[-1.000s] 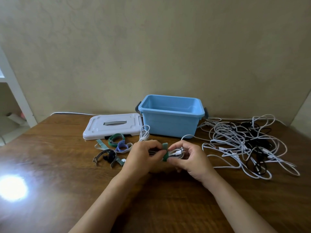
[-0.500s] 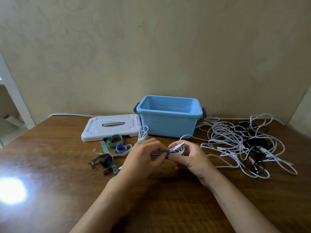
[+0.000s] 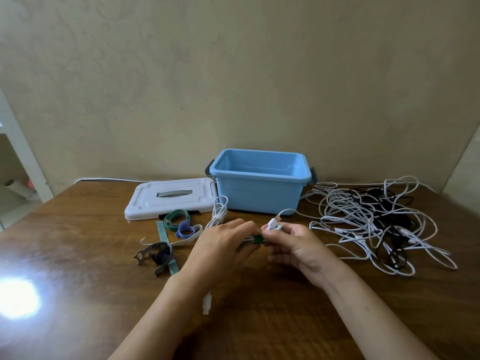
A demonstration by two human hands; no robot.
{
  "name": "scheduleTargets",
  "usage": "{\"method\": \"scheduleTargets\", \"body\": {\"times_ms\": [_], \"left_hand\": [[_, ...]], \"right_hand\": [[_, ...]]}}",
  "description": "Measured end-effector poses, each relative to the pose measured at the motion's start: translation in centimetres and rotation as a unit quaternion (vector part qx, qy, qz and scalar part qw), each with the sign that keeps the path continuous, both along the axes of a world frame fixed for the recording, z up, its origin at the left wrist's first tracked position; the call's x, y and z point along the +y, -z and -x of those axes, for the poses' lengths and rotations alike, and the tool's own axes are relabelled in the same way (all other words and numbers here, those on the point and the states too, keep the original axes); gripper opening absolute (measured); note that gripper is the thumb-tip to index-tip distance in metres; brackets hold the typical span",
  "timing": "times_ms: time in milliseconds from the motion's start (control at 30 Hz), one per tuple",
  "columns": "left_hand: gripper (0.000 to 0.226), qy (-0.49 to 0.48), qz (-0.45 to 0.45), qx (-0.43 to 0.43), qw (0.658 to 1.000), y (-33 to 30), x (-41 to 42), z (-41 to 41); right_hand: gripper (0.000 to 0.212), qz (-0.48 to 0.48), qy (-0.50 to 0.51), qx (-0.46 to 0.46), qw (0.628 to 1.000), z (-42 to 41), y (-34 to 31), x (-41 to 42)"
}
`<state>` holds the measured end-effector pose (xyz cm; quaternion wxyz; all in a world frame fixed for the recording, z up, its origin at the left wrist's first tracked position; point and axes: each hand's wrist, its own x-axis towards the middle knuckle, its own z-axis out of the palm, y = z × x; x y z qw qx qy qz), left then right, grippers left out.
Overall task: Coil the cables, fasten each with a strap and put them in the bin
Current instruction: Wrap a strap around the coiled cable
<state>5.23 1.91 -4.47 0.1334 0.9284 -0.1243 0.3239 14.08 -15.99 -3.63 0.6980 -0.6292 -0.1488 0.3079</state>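
1. Table [image 3: 78, 255]: brown wood, fills the lower view; a bright glare patch sits at 8 o'clock.
2. Bin [image 3: 259, 193]: light blue, lid off, stands at 12 o'clock from the hands, near the wall. Its inside shows no cable.
3. Lid [image 3: 168, 201]: white with a grey handle slot, lies flat just left of the bin, at 11 o'clock from the hands.
4. Coil [image 3: 249, 240]: white cable gathered into a bundle, held above the table centre between both hands. One looped end [image 3: 219, 211] sticks out toward 11 o'clock, reaching to the bin's front corner.
5. Strap [image 3: 258, 239]: dark green, wrapped round the middle of the coil, between the two hands.
6. Left hand [image 3: 220, 250]: curled round the coil on its left side, fingertips at the strap.
7. Right hand [image 3: 296, 245]: fingers and thumb pinch the coil's right end by the white plug [image 3: 272, 224]; the fingertips meet the strap.
8. Loose plug [image 3: 207, 302]: white, hangs under the left wrist at 6 o'clock.
9. Spare straps [image 3: 168, 237]: green, blue, grey and beige, scattered at 9 o'clock from the hands, in front of the lid.
10. Tangle [image 3: 376, 224]: white and black cables, uncoiled, heaped at 3 o'clock, right of the bin.
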Motion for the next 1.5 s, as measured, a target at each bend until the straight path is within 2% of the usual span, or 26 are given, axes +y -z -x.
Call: {"method": "scheduleTargets", "body": {"times_ms": [100, 300, 433, 567, 633, 733, 867, 1000, 1200, 1267, 1367, 1500], "left_hand": [[0.011, -0.02, 0.009, -0.009, 1.0, 0.2, -0.3, 0.0], [0.011, -0.023, 0.069, -0.002, 0.997, 0.1, -0.7, 0.2], [0.008, -0.005, 0.124, 0.028, 0.992, -0.1, -0.9, 0.3], [0.012, -0.027, 0.288, 0.072, 0.954, -0.3, -1.4, 0.3], [0.011, -0.032, 0.34, 0.09, 0.935, -0.5, -1.6, 0.2], [0.015, -0.047, 0.367, 0.129, 0.92, -0.9, -1.7, 0.2], [0.006, -0.044, 0.411, 0.139, 0.9, -1.3, -1.5, 0.3], [0.007, -0.049, 0.424, 0.168, 0.889, -1.7, -1.0, 0.3], [0.013, 0.001, 0.529, 0.247, 0.812, -2.4, -0.3, 0.5], [0.015, 0.008, 0.54, 0.259, 0.801, -2.6, -0.2, 0.7], [0.018, 0.001, 0.535, 0.267, 0.802, -2.4, 0.0, 0.7], [0.013, -0.08, 0.456, 0.199, 0.864, -1.9, 1.5, 0.4]], "right_hand": [[0.043, -0.019, -0.01, 0.02, 1.0, -0.2, 0.0, 0.0], [0.067, 0.015, 0.002, -0.068, 0.998, 0.3, 0.7, 0.5], [0.049, -0.003, 0.014, -0.094, 0.995, 1.0, 0.5, 1.0], [0.061, -0.016, 0.042, -0.092, 0.995, 1.0, 0.6, 1.5], [0.062, -0.019, 0.059, -0.084, 0.995, 0.7, 0.8, 1.5], [0.056, -0.023, 0.082, -0.065, 0.994, 0.4, 1.1, 1.4], [0.06, -0.019, 0.105, -0.075, 0.991, 0.5, 1.6, 2.0], [0.041, -0.017, 0.118, -0.116, 0.986, 0.7, 1.5, 2.2], [0.035, 0.014, 0.15, -0.14, 0.979, 0.4, 1.3, 2.4], [0.034, 0.034, 0.163, -0.151, 0.974, 0.2, 0.9, 2.7], [0.031, 0.086, 0.161, -0.147, 0.972, -0.6, 0.2, 3.6], [0.024, 0.15, 0.173, -0.174, 0.958, -1.8, 0.0, 5.6]]}}
